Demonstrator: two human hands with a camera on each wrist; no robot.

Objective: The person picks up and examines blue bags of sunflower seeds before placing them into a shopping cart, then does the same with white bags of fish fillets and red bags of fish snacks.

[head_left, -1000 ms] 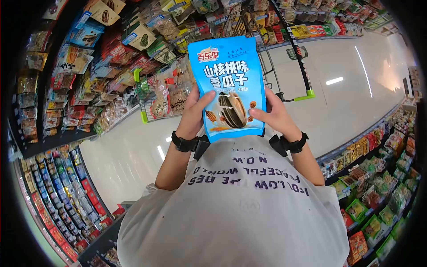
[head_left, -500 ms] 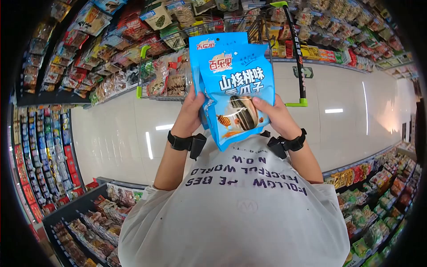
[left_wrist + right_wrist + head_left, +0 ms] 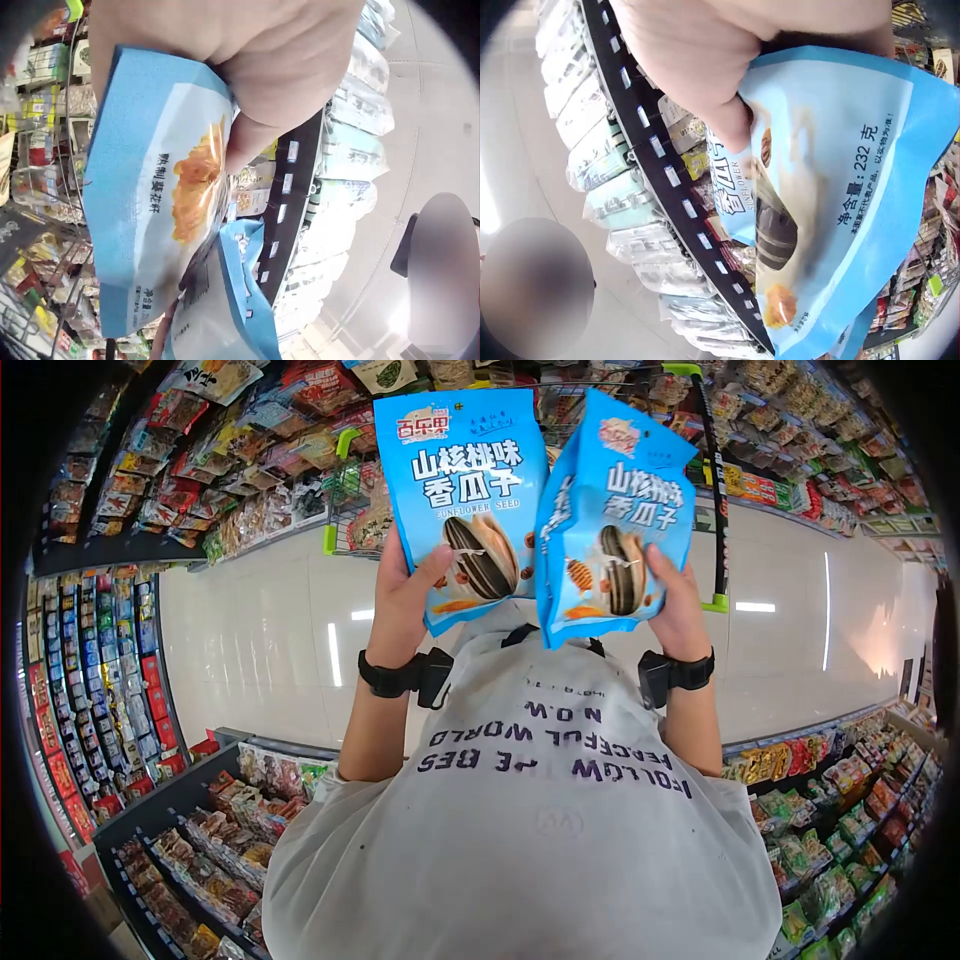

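I see my left hand (image 3: pixel 400 595) gripping one glossy blue plastic pouch of sunflower seeds (image 3: pixel 460 500) by its lower edge, thumb across the front, upright at chest height. My right hand (image 3: pixel 680 605) grips a second blue seed pouch (image 3: pixel 615 520), tilted, its edge touching the first. Beyond both stands a wire shopping cart with green corners (image 3: pixel 345 500), beside packed snack shelves (image 3: pixel 180 450).

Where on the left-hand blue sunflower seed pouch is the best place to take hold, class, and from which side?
Grip the left pouch at its lower side edge, coming from below and outside, as the left hand does: thumb on the front, fingers behind. The pouch is flat and upright, so a pinch across its thin faces probably holds best and leaves the label readable. The right hand holds the right pouch likewise.
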